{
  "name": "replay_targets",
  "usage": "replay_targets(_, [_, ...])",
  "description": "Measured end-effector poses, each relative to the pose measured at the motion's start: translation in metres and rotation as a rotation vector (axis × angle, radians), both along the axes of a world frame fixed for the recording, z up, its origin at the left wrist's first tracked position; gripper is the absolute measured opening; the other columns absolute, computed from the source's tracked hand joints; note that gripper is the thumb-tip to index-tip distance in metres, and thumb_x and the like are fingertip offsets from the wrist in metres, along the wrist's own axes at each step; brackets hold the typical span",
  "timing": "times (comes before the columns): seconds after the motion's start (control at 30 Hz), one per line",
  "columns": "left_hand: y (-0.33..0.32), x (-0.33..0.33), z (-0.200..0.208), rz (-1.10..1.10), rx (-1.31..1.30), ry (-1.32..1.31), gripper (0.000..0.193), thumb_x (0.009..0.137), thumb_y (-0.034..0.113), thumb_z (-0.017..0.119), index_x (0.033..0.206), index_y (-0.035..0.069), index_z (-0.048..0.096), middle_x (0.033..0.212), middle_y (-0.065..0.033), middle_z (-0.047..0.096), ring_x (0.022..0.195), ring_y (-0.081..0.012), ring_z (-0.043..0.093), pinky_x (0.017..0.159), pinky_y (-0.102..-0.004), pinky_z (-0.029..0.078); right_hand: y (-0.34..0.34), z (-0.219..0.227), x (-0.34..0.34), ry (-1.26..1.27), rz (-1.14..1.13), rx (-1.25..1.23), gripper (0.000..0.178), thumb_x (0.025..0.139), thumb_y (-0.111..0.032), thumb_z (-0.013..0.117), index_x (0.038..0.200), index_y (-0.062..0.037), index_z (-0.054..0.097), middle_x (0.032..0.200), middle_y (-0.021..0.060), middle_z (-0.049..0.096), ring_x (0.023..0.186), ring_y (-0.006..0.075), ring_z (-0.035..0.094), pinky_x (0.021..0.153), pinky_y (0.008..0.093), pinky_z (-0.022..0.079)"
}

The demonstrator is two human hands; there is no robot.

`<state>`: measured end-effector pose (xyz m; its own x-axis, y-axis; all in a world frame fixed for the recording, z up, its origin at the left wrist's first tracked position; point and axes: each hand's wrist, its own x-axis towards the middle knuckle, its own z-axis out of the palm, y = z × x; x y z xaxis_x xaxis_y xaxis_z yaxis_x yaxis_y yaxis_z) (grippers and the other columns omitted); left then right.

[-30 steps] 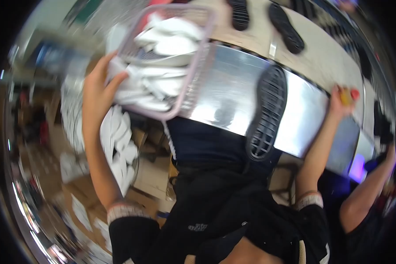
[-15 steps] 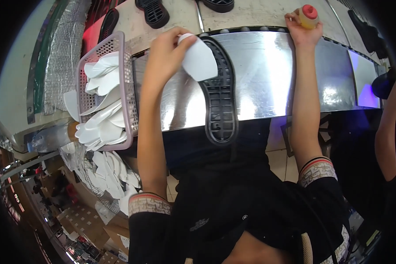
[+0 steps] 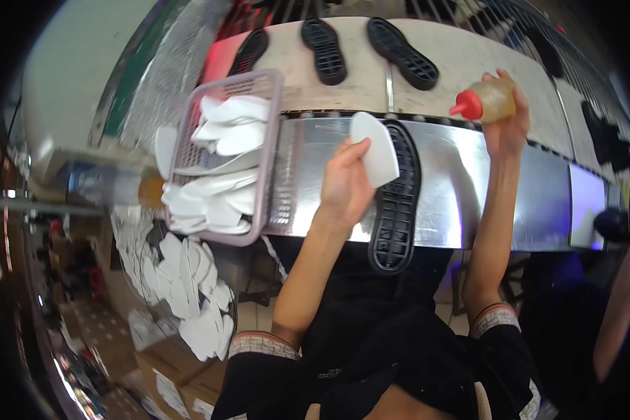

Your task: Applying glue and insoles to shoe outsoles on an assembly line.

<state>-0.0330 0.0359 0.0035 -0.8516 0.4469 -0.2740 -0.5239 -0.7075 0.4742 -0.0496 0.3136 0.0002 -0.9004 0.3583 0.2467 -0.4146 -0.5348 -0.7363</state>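
Note:
My left hand is closed on a white insole piece, thumb across its face, and holds it tilted over the left edge of a black shoe sole. The sole, with its open grid of ribs facing up, lies on a shiny metal ledge and juts past its near edge. The insole piece covers part of the sole's upper left side. To the right, my right hand is wrapped round a squeeze bottle of yellowish liquid, whose red nozzle points left.
A pinkish plastic basket full of white insole pieces stands at the left, with a lower pile below it. Black soles lie on the pale conveyor belt beyond the metal ledge. Another person's arm shows at the right.
The bottle has turned from nozzle-up to lying sideways, nozzle leftward. My left hand has tipped the insole piece more upright beside the sole. The whole view has shifted, showing more of the belt.

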Motion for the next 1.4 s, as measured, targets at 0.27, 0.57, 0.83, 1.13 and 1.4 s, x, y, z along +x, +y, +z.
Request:
replay_targets(0.27, [-0.017,0.003,0.0,-0.253,0.455,-0.095,0.064,0.088,0.061,0.046,0.114,0.003,0.056,0.098,-0.014,0.059,0.081,-0.0243,0.054,0.07,-0.0334,0.043,-0.08,0.104,0.031,0.203,0.182,0.804,0.048,0.082,-0.031,0.062,0.118,-0.0019,0.052,0.109,0.0105,0.06,0.103,0.0219,0.059,0.088,0.0339,0.049])
replay_targets(0.57, [-0.023,0.02,0.019,-0.298,0.548,-0.166,0.057,0.092,0.057,0.04,0.126,0.012,0.051,0.12,-0.01,0.058,0.108,-0.0257,0.057,0.085,-0.0408,0.049,-0.126,0.133,0.031,0.157,0.377,1.157,0.053,0.071,-0.03,0.072,0.111,-0.0006,0.055,0.099,0.013,0.06,0.092,0.0197,0.062,0.079,0.0302,0.052])
replay_targets(0.83, [-0.03,0.032,0.025,-0.217,0.517,-0.207,0.051,0.093,0.05,0.041,0.125,0.012,0.052,0.108,-0.0093,0.06,0.093,-0.0231,0.057,0.075,-0.0346,0.045,-0.148,0.137,0.032,0.135,0.468,1.227,0.049,0.073,-0.021,0.076,0.111,-0.0006,0.054,0.101,0.0105,0.061,0.094,0.0165,0.061,0.082,0.0276,0.049])
replay_targets(1.13, [-0.025,0.048,0.043,-0.382,0.647,-0.113,0.074,0.094,0.051,0.035,0.138,-0.008,0.029,0.098,-0.0086,0.044,0.077,-0.0181,0.041,0.066,-0.0314,0.035,-0.133,0.188,0.003,0.165,-0.048,1.552,0.041,0.077,-0.023,0.076,0.104,0.0004,0.055,0.088,0.0079,0.06,0.078,0.013,0.059,0.065,0.0249,0.05])
replay_targets(1.4, [-0.024,0.017,0.013,-0.102,-0.613,0.575,0.054,0.093,0.029,0.055,0.133,-0.004,0.041,0.11,-0.0146,0.057,0.101,-0.0222,0.061,0.088,-0.034,0.049,0.014,0.001,-0.026,-0.151,-0.092,-0.091,0.038,0.086,-0.028,0.064,0.114,-0.0051,0.054,0.105,0.0074,0.059,0.102,0.0201,0.056,0.087,0.0383,0.046])
